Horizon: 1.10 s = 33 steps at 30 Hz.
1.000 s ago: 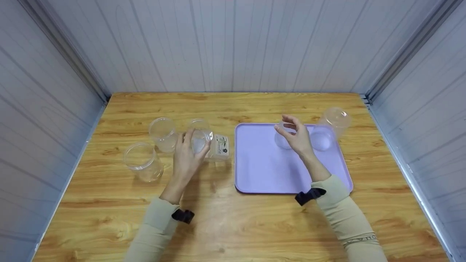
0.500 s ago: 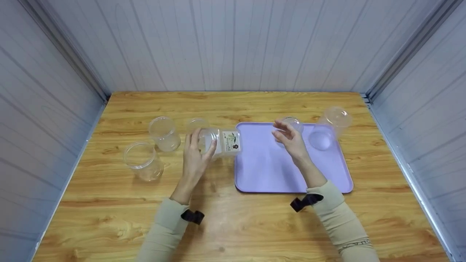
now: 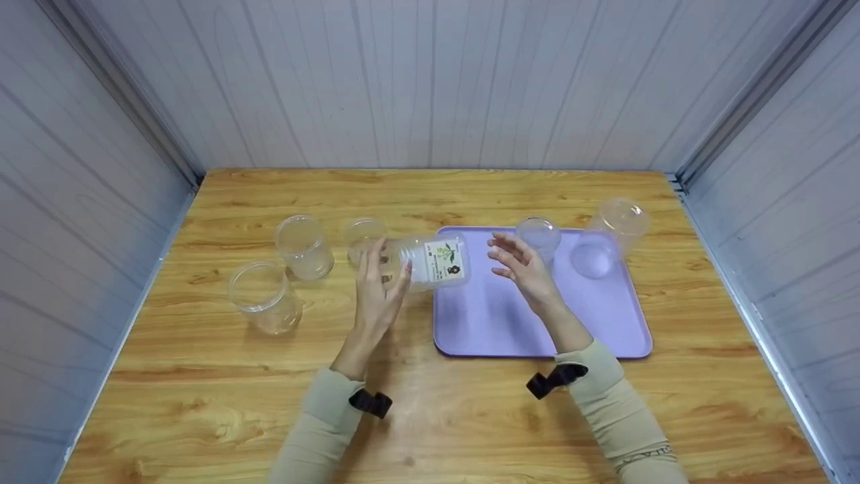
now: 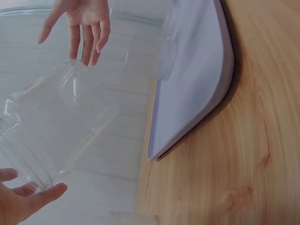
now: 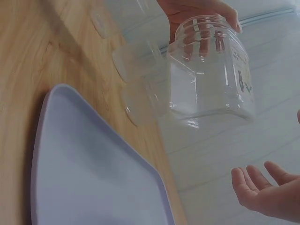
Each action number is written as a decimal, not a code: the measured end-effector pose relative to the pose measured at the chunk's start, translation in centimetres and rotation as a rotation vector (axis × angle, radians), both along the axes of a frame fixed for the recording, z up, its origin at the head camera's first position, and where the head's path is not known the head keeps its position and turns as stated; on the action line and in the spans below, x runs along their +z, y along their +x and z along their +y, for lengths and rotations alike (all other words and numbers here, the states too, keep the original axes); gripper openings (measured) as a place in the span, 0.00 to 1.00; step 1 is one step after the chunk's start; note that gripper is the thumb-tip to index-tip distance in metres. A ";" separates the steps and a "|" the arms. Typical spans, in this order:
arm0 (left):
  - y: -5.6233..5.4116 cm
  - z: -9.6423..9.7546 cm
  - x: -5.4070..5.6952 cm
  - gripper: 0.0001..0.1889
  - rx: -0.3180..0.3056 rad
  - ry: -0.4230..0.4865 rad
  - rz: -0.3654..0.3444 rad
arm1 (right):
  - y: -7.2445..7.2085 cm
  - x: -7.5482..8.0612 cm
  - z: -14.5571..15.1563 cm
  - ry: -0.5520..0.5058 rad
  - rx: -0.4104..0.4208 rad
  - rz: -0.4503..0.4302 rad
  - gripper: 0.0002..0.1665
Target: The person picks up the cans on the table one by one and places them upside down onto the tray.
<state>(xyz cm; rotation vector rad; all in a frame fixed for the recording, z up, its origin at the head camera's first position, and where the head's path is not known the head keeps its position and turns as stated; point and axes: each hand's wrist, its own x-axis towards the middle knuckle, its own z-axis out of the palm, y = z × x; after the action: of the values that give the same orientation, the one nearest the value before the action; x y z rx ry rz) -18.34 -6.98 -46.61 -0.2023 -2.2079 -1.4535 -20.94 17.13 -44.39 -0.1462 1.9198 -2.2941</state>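
Observation:
In the head view my left hand (image 3: 377, 296) grips a clear plastic jar (image 3: 445, 261) with a printed label, fingers and thumb round its neck end. The jar lies sideways in the air, its base toward the right and over the left edge of the purple tray (image 3: 500, 333). My right hand (image 3: 527, 275) is over the tray, fingers loosely bent with nothing in them. In the left wrist view the right fingertips (image 4: 86, 61) come right at the base of the jar (image 4: 65, 117). The right wrist view shows the left fingers (image 5: 204, 40) through the jar's clear wall.
Two clear jars stand on the tray, one at its back (image 3: 539, 235) and one at its back right (image 3: 619, 218). Left of my left hand, three clear containers stand on the wooden table: a front one (image 3: 265, 299), a middle one (image 3: 304, 249) and a back one (image 3: 365, 235). Panel walls enclose the table.
My left hand has carried the labelled jar to the right, toward the tray. My right hand has drawn away from the jar at the tray's back and moved left.

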 end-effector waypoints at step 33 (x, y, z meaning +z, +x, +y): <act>2.9 3.0 2.4 0.26 -0.126 0.155 0.102 | 1.4 -1.7 -1.2 -0.375 0.282 -0.194 0.67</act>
<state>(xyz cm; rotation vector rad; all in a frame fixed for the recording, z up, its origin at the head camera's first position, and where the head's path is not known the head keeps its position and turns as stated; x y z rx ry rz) -15.47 -4.00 -44.23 -0.3605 -2.0231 -1.6369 -19.56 15.93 -46.07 -0.2109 1.2745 -2.3458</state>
